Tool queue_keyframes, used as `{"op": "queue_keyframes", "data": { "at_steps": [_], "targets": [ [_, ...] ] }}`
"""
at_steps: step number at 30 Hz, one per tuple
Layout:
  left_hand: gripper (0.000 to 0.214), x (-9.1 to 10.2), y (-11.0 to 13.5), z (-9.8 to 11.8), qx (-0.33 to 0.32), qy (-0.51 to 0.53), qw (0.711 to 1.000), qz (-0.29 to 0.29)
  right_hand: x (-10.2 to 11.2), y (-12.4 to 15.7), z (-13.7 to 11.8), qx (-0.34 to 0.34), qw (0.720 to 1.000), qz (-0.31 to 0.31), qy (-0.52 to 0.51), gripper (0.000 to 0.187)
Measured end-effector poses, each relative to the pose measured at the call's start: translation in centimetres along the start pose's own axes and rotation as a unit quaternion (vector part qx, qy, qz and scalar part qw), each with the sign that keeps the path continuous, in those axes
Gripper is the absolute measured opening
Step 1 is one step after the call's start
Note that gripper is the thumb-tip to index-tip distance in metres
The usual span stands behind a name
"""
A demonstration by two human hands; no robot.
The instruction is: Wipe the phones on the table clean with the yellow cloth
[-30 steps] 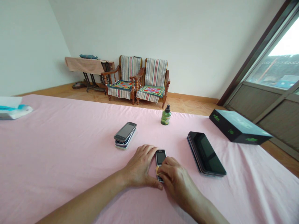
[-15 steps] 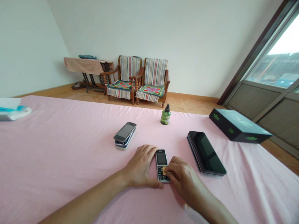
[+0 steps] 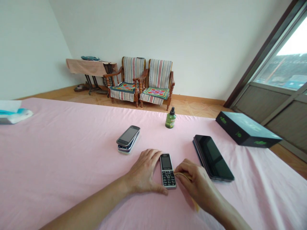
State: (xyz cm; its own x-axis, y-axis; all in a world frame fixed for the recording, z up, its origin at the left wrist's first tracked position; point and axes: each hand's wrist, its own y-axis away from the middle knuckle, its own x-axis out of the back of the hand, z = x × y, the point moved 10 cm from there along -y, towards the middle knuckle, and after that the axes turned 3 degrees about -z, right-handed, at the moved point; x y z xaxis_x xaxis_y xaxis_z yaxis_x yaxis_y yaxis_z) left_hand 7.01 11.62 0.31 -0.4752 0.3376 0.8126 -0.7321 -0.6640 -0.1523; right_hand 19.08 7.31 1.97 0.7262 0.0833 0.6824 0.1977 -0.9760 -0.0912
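Observation:
A black keypad phone [image 3: 166,163] with a silver rim lies face up on the pink cloth. My left hand [image 3: 145,174] grips it from the left, fingertips at its top corner and thumb near its lower end. To the right of the phone, my right hand [image 3: 192,177] is closed on a thin yellow cloth [image 3: 195,204], mostly hidden by the palm. One edge of that cloth pokes out toward the phone's right side. A stack of small phones [image 3: 129,136] rests beyond my left hand. Right of my right hand lies a stack of large dark touchscreen devices [image 3: 213,158].
A green spray bottle [image 3: 170,118] stands near the far edge of the pink-covered table [image 3: 72,137]. The black box [image 3: 247,129] is at the right, a tissue pack [image 3: 16,115] at the left. Two wooden chairs [image 3: 157,75] and a cloth-draped side table [image 3: 88,67] stand behind.
My right hand has moved right with the yellow cloth, off the phone's keypad, so the keys now show. My left hand stays in place at the phone.

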Motion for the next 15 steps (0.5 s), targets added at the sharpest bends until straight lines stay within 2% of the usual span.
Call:
{"op": "queue_keyframes", "data": {
  "at_steps": [10, 15],
  "targets": [
    [0.107, -0.1, -0.1, -0.2, 0.009, -0.001, 1.0, -0.004, -1.5, 0.1, -0.4, 0.002, 0.999, -0.035, -0.01, 0.023],
    [0.107, -0.1, -0.1, -0.1, 0.006, -0.003, 1.0, -0.003, -0.5, 0.0, -0.6, 0.019, 0.995, -0.018, -0.091, 0.019]
  ]
}}
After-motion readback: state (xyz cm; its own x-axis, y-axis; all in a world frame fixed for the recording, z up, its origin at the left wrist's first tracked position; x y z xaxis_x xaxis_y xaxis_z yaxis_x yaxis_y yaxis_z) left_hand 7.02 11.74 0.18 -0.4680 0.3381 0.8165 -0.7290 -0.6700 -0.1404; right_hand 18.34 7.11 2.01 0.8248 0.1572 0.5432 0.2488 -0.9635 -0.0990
